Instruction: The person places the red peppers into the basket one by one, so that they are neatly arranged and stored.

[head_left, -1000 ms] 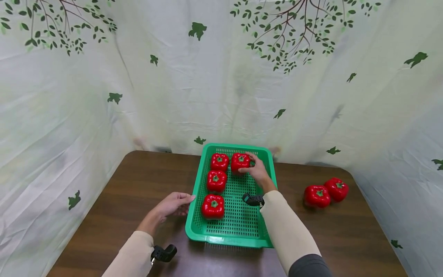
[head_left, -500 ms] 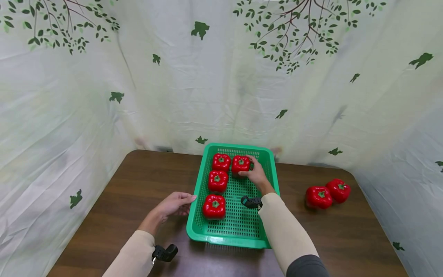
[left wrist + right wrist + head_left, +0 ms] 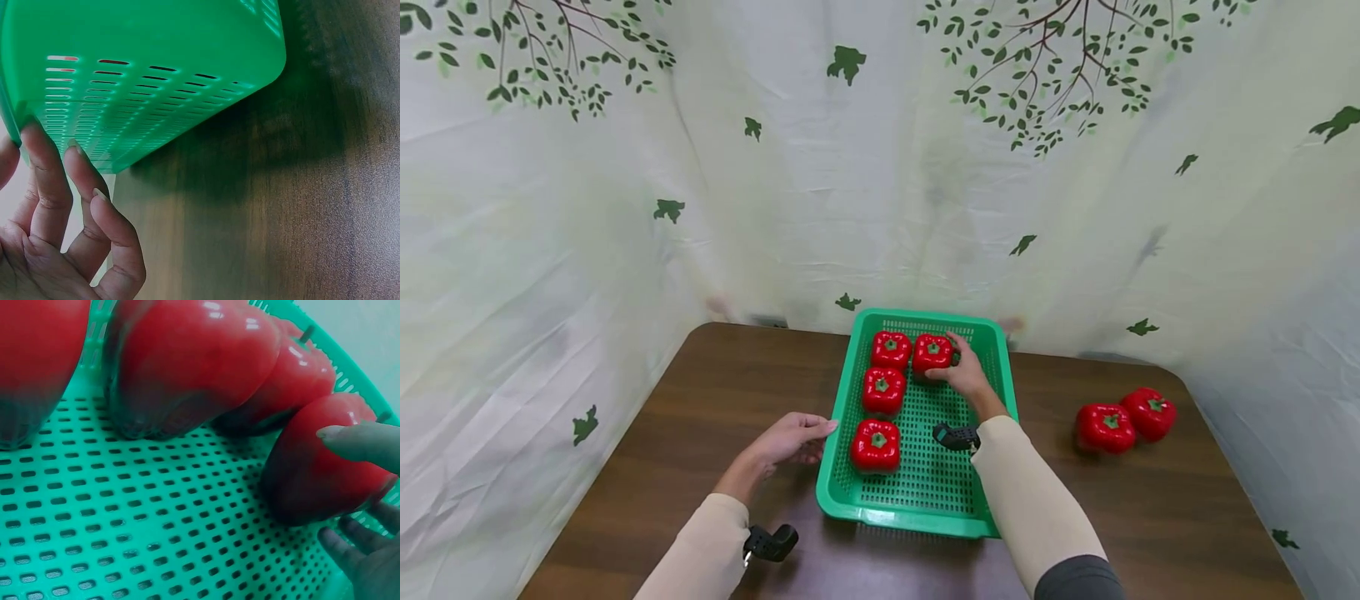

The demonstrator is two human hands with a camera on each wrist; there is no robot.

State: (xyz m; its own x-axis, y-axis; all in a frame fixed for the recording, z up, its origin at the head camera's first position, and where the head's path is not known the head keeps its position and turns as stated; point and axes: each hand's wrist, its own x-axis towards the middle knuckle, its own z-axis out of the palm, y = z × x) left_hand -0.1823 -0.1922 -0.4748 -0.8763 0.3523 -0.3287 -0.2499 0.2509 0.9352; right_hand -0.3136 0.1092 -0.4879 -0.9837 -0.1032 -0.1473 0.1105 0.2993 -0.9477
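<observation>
A green perforated plastic basket (image 3: pixel 917 522) stands on the table. My left hand (image 3: pixel 792 439) pinches its left rim; the left wrist view has the thumb and a finger at the edge of the green wall (image 3: pixel 187 37), other fingers loosely bent below. In the far part of the basket, my right hand (image 3: pixel 967 375) holds a glossy red bell pepper (image 3: pixel 931 354), thumb on its near side and fingers behind. Down the basket's left side runs a row of similar peppers: a far one (image 3: pixel 891 348), a middle one (image 3: pixel 883 390) and a near one (image 3: pixel 876 446).
Two more red bell peppers, a nearer one (image 3: pixel 1105 428) and a farther one (image 3: pixel 1151 413), sit together on the brown wooden table (image 3: pixel 760 367) right of the basket. A leaf-printed white curtain (image 3: pixel 805 208) hangs behind the table. Each wrist wears a black device.
The head view has turned a little, so everything appears slightly farther right. Both hands keep their hold, and the pepper in the right hand has barely moved within the basket.
</observation>
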